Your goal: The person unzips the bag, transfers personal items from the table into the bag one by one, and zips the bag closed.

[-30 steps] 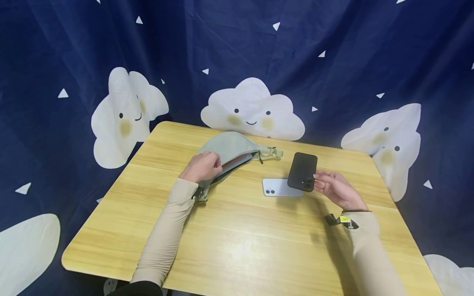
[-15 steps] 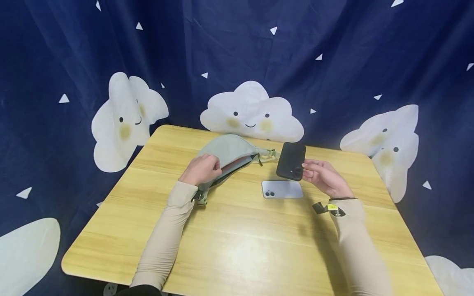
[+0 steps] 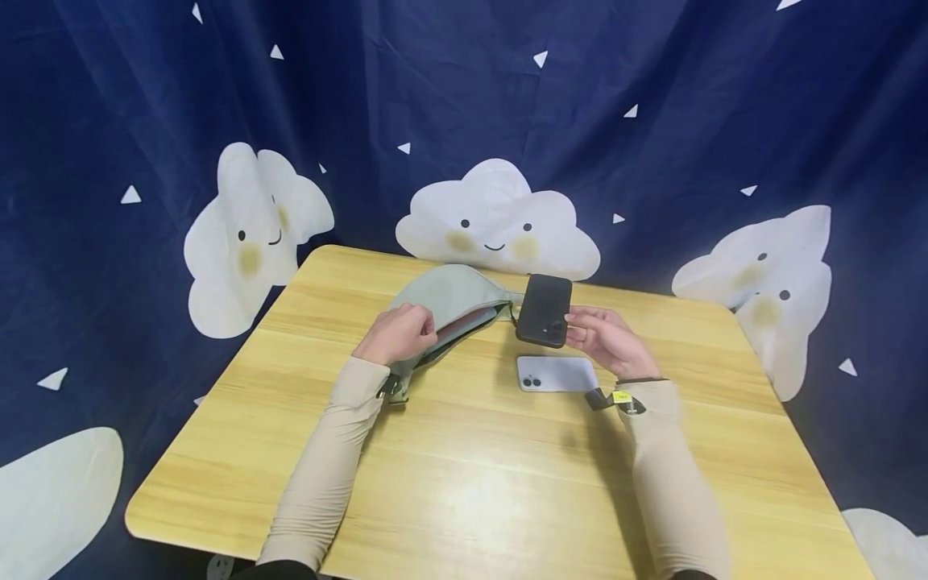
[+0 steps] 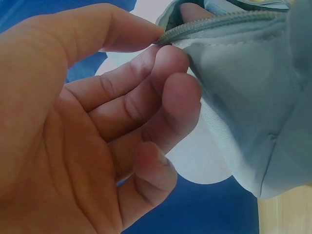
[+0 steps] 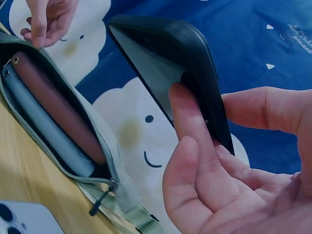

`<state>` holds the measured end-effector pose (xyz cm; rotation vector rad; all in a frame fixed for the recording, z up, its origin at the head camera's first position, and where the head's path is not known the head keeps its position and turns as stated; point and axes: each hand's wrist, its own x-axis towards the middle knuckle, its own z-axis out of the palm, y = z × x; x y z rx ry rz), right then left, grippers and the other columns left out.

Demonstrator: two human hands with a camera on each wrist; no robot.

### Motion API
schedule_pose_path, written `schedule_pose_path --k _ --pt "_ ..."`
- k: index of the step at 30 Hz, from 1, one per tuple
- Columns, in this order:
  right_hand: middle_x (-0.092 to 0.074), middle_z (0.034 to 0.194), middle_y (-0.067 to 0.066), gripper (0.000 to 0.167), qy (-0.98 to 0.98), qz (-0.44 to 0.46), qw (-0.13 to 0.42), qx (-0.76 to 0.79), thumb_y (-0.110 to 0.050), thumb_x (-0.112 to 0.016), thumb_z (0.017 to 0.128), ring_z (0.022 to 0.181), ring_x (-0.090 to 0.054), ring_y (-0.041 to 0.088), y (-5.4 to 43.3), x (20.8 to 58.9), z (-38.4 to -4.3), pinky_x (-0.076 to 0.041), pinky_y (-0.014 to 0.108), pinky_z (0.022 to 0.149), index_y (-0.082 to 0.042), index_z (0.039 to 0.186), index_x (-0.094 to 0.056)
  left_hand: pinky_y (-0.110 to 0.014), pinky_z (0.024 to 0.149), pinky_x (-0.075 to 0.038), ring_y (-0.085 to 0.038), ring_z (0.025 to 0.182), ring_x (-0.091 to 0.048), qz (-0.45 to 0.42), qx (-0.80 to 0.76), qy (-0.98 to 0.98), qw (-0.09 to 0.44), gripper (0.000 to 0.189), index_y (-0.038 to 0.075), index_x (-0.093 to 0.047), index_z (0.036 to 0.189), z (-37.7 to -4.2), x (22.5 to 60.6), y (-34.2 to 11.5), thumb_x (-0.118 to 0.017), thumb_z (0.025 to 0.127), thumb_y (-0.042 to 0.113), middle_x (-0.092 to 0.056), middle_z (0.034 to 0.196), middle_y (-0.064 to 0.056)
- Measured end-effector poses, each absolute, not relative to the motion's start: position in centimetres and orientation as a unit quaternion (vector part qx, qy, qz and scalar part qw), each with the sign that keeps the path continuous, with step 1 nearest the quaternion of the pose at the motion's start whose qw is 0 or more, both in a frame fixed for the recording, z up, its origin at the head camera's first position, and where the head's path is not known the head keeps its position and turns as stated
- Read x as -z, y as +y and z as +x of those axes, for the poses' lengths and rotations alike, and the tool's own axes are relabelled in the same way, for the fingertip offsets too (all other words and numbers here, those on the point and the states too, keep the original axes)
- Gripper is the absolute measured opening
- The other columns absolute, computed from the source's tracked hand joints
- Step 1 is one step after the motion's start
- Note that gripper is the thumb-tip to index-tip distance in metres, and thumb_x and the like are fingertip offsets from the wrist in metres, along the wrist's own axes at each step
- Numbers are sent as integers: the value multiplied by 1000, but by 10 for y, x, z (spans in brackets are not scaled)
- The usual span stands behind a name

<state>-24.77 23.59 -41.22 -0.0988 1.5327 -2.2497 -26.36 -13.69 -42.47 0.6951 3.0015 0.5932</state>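
My left hand [image 3: 396,333] pinches the zippered edge of a pale grey-green waist bag [image 3: 451,287] between thumb and forefinger. In the left wrist view the other fingers of that hand [image 4: 122,102] curl loosely beside the fabric. The bag's mouth gapes; in the right wrist view a reddish-brown slim item [image 5: 58,105] and a blue-grey one [image 5: 46,119] lie side by side within. My right hand [image 3: 607,342] grips a black phone [image 3: 544,310] by its lower edge, held above the table close to the bag's strap end, camera side up.
A pale lilac phone [image 3: 557,374] lies on the wooden table [image 3: 449,483], below the black one and right of the bag. The strap [image 5: 139,217] and zipper pull [image 5: 101,201] trail from the bag's end. A blue cloud-print curtain [image 3: 464,97] hangs behind the table.
My right hand has carried the black phone leftward and slightly away from me, from over the lilac phone to beside the bag. The left hand has stayed at the bag's edge.
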Motion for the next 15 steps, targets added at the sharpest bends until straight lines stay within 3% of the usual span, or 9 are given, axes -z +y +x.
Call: schedule_pose_path --k 15 --pt "-78 88 -1 26 552 -41 205 807 7 -45 102 77 -75 11 211 431 -253 -60 25 77 -9 102 -65 -32 58 -42 -15 61 -52 214 -182 960 4 15 17 -63 72 -264 424 -134 -63 88 17 -61 71 2"
